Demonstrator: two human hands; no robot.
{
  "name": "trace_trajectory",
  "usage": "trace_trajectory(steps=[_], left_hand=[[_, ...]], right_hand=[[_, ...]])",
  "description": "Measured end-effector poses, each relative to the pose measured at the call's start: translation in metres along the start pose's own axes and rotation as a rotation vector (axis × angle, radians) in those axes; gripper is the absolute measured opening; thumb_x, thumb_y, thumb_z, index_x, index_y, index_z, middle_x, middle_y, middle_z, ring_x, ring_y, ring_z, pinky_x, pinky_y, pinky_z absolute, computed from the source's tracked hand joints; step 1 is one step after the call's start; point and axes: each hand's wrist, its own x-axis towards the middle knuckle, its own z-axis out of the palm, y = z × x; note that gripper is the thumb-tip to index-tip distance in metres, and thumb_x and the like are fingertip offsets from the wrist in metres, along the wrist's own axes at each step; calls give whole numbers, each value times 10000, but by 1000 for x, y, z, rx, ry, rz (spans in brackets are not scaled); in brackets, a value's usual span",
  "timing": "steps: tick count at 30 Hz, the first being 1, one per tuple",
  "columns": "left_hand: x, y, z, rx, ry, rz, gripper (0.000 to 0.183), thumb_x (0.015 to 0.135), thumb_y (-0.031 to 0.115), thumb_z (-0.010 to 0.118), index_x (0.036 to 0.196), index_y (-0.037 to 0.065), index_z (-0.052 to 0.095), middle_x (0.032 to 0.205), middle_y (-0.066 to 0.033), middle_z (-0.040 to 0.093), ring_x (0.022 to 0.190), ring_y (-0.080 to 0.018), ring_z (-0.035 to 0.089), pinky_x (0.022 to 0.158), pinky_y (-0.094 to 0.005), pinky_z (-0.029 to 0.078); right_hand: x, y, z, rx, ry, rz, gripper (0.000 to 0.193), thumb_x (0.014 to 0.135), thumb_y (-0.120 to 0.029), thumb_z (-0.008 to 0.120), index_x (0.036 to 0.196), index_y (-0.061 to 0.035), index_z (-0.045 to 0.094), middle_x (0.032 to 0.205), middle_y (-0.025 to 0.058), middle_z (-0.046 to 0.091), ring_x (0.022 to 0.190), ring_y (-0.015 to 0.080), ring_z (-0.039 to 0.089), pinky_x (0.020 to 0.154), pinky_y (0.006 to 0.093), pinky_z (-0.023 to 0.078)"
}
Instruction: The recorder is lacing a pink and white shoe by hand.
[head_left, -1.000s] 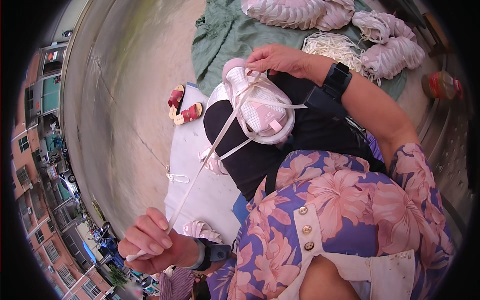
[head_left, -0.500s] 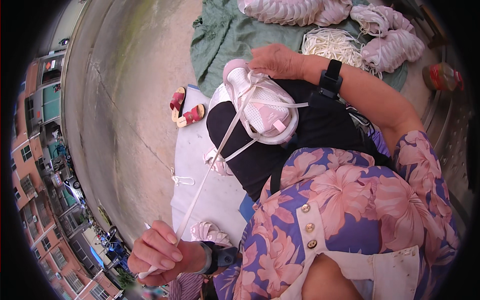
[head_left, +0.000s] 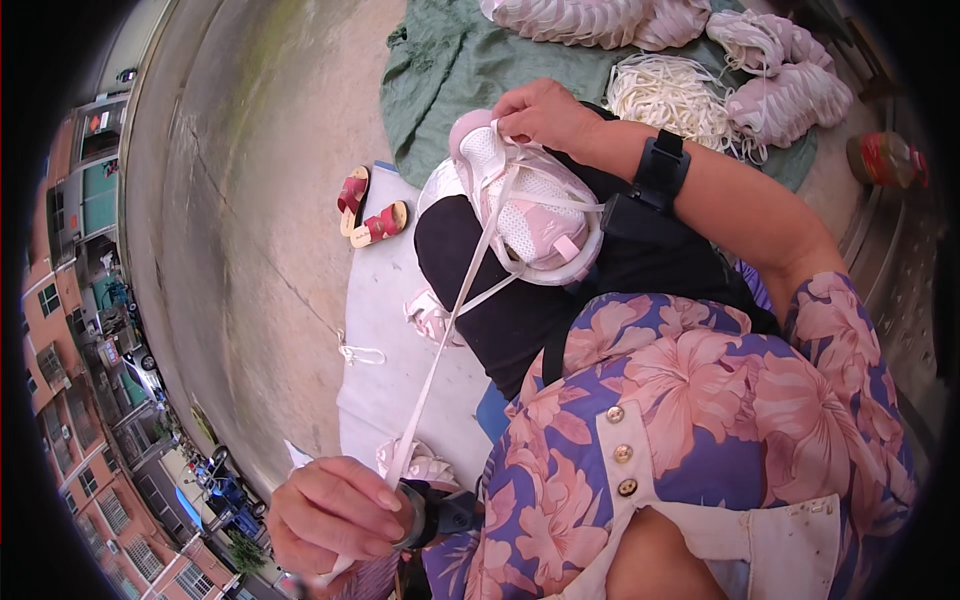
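Concrete ground [head_left: 270,290] and a green cloth [head_left: 460,80] are seen around the lap [head_left: 650,260], where a pink-and-white shoe [head_left: 545,235] rests. Its lace [head_left: 431,385] appears threaded, the ends left untied; it is gripped taut by the left hand [head_left: 340,510] at seven o'clock, while the shoe's edge is pinched at twelve by the right hand [head_left: 548,112]. Past one o'clock, loose laces [head_left: 665,105] lie apparently unused.

Soft, even daylight here, falling over a stretch of concrete [head_left: 280,310] — tan and stained, a greenish patch [head_left: 265,55] up top, a thin crack [head_left: 243,222] slanting across. Out at the left rim, the lens tips an orange building [head_left: 68,400] sideways, windows [head_left: 48,298] and all — with a white car [head_left: 144,378], a blue vehicle [head_left: 226,490] and some greenery [head_left: 243,550] along its foot.
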Motion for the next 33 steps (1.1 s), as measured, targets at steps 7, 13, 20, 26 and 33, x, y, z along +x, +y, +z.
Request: trace_trajectory(steps=[7, 13, 20, 26, 33], left_hand=[[-4, 6, -8, -72, -205, -122, 271, 860, 147, 581, 657, -1, 480, 770, -204, 637, 664, -306, 642, 653, -443, 542], [-21, 11, -1, 39, -71, -205, 301, 853, 143, 568, 628, -38, 484, 757, -221, 622, 568, -291, 616, 558, -418, 540], [-38, 2, 29, -39, 158, -444, 320, 866, 146, 501, 650, -87, 543, 716, -249, 605, 476, -234, 564, 450, -317, 483], [-73, 10, 42, -74, 385, -713, 206, 815, 39, 490, 706, -121, 562, 707, -253, 599, 475, -190, 557, 449, -255, 462], [-62, 89, 38, 186, -76, -590, 430, 902, 209, 477, 534, -15, 480, 651, -172, 605, 396, -189, 537, 375, -316, 477]], right_hand=[[-3, -22, -12, 209, -250, 301, 80, 796, -205, 596, 829, -133, 605, 682, -71, 562, 666, 31, 460, 638, 247, 289], [-5, -11, -28, 303, -471, 216, 107, 819, -218, 563, 762, -128, 555, 664, -55, 523, 658, 49, 465, 697, 274, 334], [7, 8, -23, 366, -432, 213, 226, 854, -276, 556, 694, -117, 534, 641, -23, 502, 660, 79, 492, 688, 272, 377], [-9, -2, -18, 251, -302, 183, 273, 865, -362, 565, 764, -110, 601, 738, -28, 535, 741, 81, 493, 697, 271, 368], [-11, -6, 5, 222, -241, 137, 280, 832, -339, 618, 731, -78, 631, 715, 1, 566, 700, 104, 485, 665, 263, 383]])
